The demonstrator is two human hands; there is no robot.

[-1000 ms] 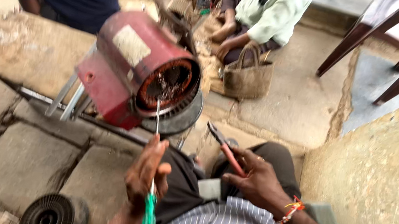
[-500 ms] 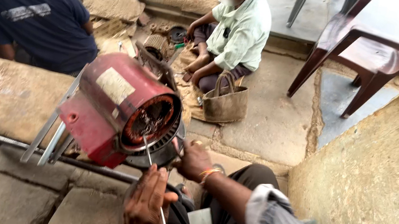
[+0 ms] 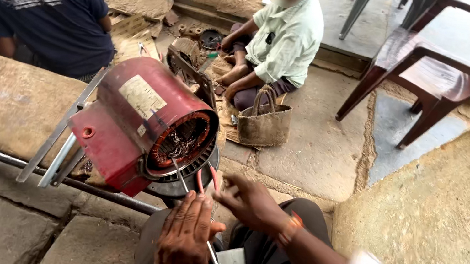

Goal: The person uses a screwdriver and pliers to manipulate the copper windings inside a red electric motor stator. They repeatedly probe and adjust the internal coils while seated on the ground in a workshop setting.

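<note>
Clenched around the green-handled screwdriver (image 3: 209, 248), my left hand (image 3: 183, 241) points its thin shaft up into the open end of the red motor housing (image 3: 138, 122). My right hand (image 3: 249, 201) sits just beside that opening, fingers curled at a red wire loop (image 3: 206, 178); whether they actually pinch it I cannot tell, since the hand is blurred. Inside the housing I see copper windings (image 3: 182, 142) packed around the bore. A brown woven bag (image 3: 263, 124) stands on the stone floor near a seated person in a pale shirt (image 3: 285, 38); its contents are hidden. The screwdriver's handle is cut off by the lower edge, and its tip is hard to make out against the windings.
</note>
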